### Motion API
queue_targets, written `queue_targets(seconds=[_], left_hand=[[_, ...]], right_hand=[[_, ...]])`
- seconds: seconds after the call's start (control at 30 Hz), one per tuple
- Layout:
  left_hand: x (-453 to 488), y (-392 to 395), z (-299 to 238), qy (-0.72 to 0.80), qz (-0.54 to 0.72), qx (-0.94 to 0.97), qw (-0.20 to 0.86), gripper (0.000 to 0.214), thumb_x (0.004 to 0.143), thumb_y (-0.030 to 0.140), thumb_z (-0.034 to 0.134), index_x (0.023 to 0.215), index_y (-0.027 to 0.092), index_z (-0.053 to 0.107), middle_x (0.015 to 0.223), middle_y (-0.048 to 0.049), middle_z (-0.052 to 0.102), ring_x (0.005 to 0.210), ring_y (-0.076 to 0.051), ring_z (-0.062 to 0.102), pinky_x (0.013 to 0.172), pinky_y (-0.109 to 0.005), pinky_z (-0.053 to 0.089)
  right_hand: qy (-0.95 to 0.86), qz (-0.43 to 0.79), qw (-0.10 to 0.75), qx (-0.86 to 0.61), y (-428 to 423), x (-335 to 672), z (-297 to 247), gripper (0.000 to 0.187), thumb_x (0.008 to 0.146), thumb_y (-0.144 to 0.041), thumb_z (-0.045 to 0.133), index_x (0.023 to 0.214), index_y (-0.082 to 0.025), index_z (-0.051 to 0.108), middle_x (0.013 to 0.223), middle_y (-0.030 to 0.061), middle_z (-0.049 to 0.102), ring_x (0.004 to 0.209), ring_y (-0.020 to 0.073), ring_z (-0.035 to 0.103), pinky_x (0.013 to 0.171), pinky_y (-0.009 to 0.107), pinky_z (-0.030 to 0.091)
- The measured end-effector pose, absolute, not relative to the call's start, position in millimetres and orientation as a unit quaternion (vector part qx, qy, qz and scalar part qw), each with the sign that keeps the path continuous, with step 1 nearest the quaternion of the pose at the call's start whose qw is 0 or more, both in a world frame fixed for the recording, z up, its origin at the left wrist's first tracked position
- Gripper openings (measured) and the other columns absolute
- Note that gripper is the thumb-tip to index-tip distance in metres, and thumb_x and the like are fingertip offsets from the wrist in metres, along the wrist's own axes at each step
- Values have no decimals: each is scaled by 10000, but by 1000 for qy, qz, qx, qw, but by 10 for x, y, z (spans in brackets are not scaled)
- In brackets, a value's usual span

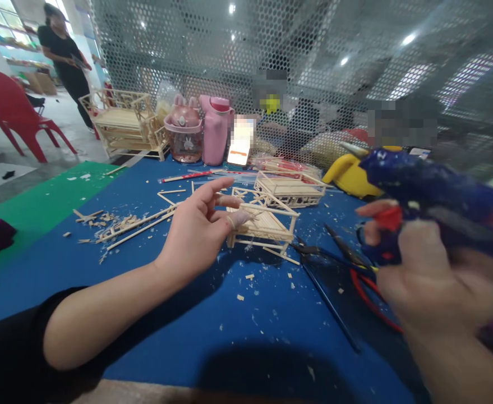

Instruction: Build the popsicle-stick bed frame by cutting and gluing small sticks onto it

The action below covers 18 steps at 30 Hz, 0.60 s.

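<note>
My left hand is at the left end of a small wooden stick model. Its thumb lies over the near left corner, with the fingers curved behind, gripping it; part of that corner is hidden. Thin strands show by the thumb tip. My right hand, blurred by motion, is wrapped round a dark blue hot glue gun with a red trigger. The gun's nozzle points left, apart from the model. Below it lie black-jawed pliers and a tool with red handles.
Loose sticks and offcuts litter the blue mat. Behind stand a second stick model, a larger one, a pink bottle, a clear pink cup, a phone and a perforated metal screen. A person stands back left.
</note>
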State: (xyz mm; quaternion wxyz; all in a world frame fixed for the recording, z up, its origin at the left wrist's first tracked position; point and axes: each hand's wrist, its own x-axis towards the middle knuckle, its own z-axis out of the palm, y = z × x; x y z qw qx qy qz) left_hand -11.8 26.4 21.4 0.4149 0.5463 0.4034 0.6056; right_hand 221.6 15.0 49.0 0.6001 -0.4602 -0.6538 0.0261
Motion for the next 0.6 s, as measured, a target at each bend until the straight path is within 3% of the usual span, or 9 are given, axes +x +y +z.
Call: queue_targets(seconds=[0.03, 0.1, 0.17, 0.23, 0.33, 0.47, 0.6], left_hand=[[-111, 254, 211, 406, 603, 546, 417, 533, 706, 162, 699, 1206, 162, 515, 906, -36, 634, 747, -121, 624, 637, -222, 550], [-93, 229, 201, 411, 590, 549, 426, 523, 715, 168, 692, 1205, 168, 507, 923, -41, 637, 746, -119, 628, 623, -215, 543], [-80, 207, 183, 411, 574, 554, 441, 531, 726, 174, 683, 1219, 173, 488, 948, -47, 637, 733, -113, 630, 605, -208, 535], [-79, 203, 152, 406, 556, 565, 456, 561, 725, 166, 678, 1243, 179, 464, 959, -48, 632, 702, -104, 630, 598, -210, 532], [-105, 243, 85, 389, 518, 595, 476, 627, 709, 123, 670, 1280, 194, 423, 952, -41, 628, 693, -106, 641, 623, -224, 534], [-191, 335, 8, 371, 457, 631, 505, 714, 711, 108, 656, 1344, 204, 342, 982, -53, 621, 742, -121, 653, 670, -252, 535], [-341, 402, 29, 362, 415, 682, 481, 770, 687, 154, 696, 1364, 222, 337, 1051, -66, 595, 850, -148, 621, 781, -327, 523]], right_hand=[[-642, 30, 597, -480, 269, 2258, 537, 184, 860, -358, 490, 780, -222, 585, 740, 29, 580, 584, 150, 512, 559, 312, 409], [-666, 43, 497, -555, 545, 2374, 625, 239, 857, -368, 471, 759, -195, 604, 601, 16, 530, 521, 142, 476, 522, 297, 377], [-695, -7, 399, -597, 819, 2492, 686, 214, 823, -326, 495, 931, -168, 592, 725, 63, 600, 615, 176, 539, 574, 305, 394], [-725, -112, 259, -628, 1046, 2564, 711, 384, 818, -321, 478, 1143, -121, 511, 883, 143, 641, 762, 257, 589, 644, 346, 405], [-751, -179, 112, -626, 1290, 2551, 706, 468, 815, -334, 441, 1218, -97, 463, 928, 186, 658, 808, 329, 604, 688, 400, 388], [-794, -217, 6, -568, 1509, 2417, 702, 406, 827, -322, 395, 1165, -118, 490, 1064, 177, 649, 921, 321, 591, 800, 432, 335], [-798, -218, -18, -561, 1681, 2307, 720, 390, 837, -283, 366, 1167, -117, 490, 1029, 161, 663, 937, 311, 591, 844, 468, 277]])
